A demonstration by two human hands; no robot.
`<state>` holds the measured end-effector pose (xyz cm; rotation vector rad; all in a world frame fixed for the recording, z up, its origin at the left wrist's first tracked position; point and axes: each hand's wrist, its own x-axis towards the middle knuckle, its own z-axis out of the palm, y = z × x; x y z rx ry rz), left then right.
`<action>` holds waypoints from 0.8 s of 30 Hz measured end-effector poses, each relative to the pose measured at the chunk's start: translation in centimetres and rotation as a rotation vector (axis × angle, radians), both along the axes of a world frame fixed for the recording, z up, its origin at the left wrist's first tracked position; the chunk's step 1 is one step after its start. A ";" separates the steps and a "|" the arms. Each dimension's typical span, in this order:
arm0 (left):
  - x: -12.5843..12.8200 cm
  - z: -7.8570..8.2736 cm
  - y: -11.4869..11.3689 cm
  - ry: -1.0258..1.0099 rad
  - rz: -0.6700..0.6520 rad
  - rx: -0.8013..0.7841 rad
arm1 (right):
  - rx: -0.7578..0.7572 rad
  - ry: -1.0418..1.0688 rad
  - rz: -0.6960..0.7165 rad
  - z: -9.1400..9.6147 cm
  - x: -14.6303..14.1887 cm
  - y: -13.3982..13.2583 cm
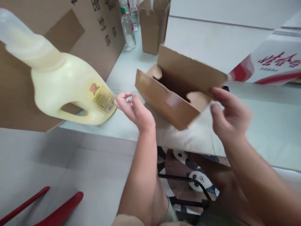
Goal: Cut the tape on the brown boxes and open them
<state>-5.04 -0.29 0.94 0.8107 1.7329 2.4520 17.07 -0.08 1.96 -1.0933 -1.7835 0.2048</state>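
Forearms point(139, 163) foremost, left fingers point(125, 108) loosely curled, right fingers point(225, 97) pinched on the carton point(162, 100).

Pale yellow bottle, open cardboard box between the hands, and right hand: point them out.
Pale yellow bottle point(64, 81): head view, on its body.
Open cardboard box point(165, 99): head view, on its near side panel.
Right hand point(232, 118): head view, on its middle.

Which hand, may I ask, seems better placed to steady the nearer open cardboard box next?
Probably the right hand, fingertips at the right end of the cardboard box; the left hand points away, towards the yellow bottle.
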 end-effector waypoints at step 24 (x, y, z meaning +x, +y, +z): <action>9.9 -3.1 4.9 0.139 -0.945 -0.146 | -0.164 0.250 0.163 -4.8 10.9 -7.5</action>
